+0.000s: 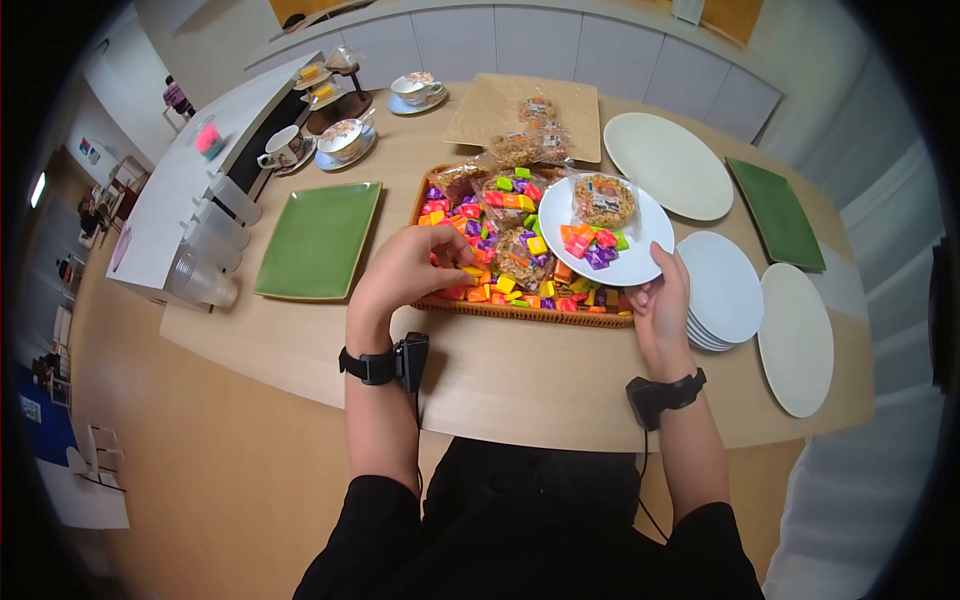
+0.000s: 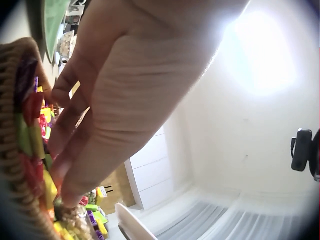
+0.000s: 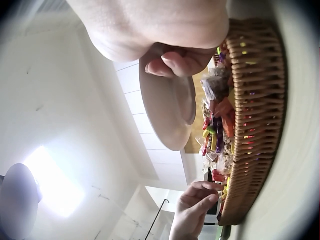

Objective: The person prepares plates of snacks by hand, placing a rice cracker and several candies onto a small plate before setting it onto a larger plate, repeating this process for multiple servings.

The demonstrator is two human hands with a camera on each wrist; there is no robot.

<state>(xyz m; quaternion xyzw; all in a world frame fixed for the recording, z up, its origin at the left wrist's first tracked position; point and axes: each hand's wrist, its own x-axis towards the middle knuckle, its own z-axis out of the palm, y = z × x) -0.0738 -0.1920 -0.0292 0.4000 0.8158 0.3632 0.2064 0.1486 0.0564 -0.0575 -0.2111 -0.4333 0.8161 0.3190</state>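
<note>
My right hand [image 1: 662, 300] grips the edge of a white plate [image 1: 640, 262], thumb on its rim and fingers curled beneath. A round puffed-grain cake [image 1: 604, 201] in clear wrapping lies on that plate, beside several wrapped candies [image 1: 590, 243] in orange, red, purple and green. The plate is held over the right side of a wicker basket [image 1: 520, 314] filled with bright candies and more wrapped cakes. My left hand [image 1: 415, 268] reaches over the basket's left side, fingertips bent down among the candies at a yellow candy [image 1: 472, 270]; I cannot tell whether they pinch it.
A stack of white plates [image 1: 718, 290] stands right of the basket, with cream oval platters [image 1: 668, 165] and a green plate [image 1: 775, 213] around it. Another green plate [image 1: 318, 240] lies at left. Behind are teacups [image 1: 345, 140] and a square board [image 1: 480, 105] with wrapped cakes.
</note>
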